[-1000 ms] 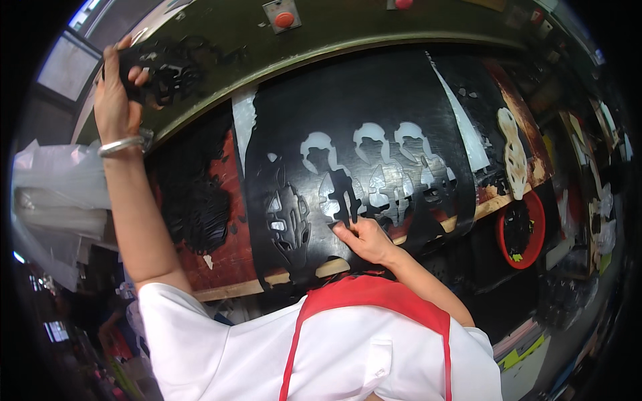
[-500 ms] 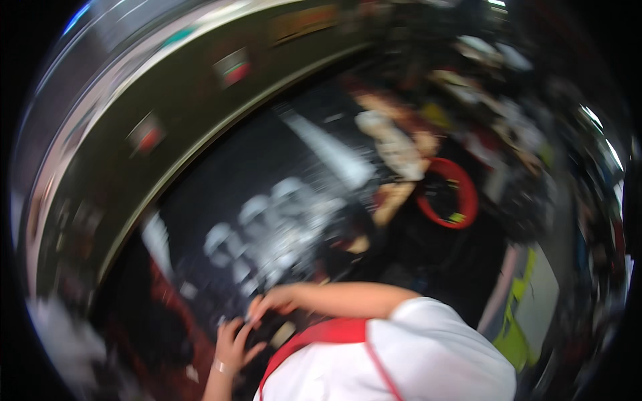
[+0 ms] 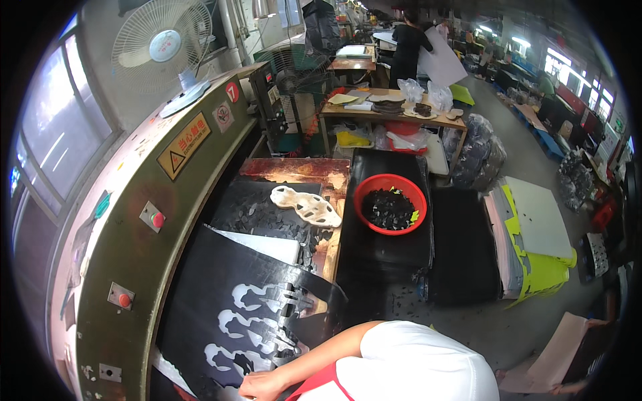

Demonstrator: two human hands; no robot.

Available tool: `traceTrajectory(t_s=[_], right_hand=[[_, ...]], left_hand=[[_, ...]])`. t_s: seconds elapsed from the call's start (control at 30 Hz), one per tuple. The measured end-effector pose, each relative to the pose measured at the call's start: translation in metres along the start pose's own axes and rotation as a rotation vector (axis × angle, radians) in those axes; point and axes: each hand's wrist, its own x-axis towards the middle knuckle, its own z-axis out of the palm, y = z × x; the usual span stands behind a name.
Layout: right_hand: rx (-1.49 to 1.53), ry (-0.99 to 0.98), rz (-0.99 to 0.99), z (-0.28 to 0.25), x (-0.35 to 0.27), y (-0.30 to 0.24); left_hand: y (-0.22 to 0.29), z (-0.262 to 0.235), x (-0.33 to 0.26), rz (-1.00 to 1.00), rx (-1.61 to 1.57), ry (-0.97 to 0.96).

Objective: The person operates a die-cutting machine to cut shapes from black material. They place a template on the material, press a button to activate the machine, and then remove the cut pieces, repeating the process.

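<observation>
Moved since the earlier frame: left hand, gone from view. Right hand [image 3: 263, 385]: fingers bent beside the cutouts [image 3: 225, 323] in the black sheet [image 3: 194, 284], near the green machine [image 3: 142, 260]; grip cannot be told. Step, apparently: picking at the cutouts; next move calls for fingertip precision.

Pale fan [image 3: 165, 45], probably a darker fan [image 3: 289, 71]

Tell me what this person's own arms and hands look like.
The right arm has a short white sleeve and is bare below it; the right hand shows no glove. A red apron shows alongside. The left arm and hand are out of view.
</observation>
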Motion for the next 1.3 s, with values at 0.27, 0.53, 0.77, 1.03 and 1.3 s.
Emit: traceTrajectory(t_s=[0.27, 0.53, 0.77, 1.03, 1.3], right_hand=[[-0.080, 0.192, 0.338, 0.012, 0.006, -0.012], [-0.087, 0.509, 0.014, 0.040, 0.000, 0.015], [-0.236, 0.451, -0.395, 0.005, -0.006, 0.024], [-0.534, 0.199, -0.240, -0.030, -0.031, 0.030], [-0.409, -0.105, 0.113, -0.060, -0.020, -0.016]], left_hand=[[-0.064, 0.099, -0.015, 0.124, 0.032, 0.048], [-0.016, 0.059, 0.005, 0.328, 0.316, 0.410], [0.125, -0.007, 0.005, 0.479, -0.130, 0.616], [0.275, -0.037, -0.067, 0.948, 0.099, 0.514], [0.302, -0.069, -0.094, 0.717, 0.186, 0.280]])
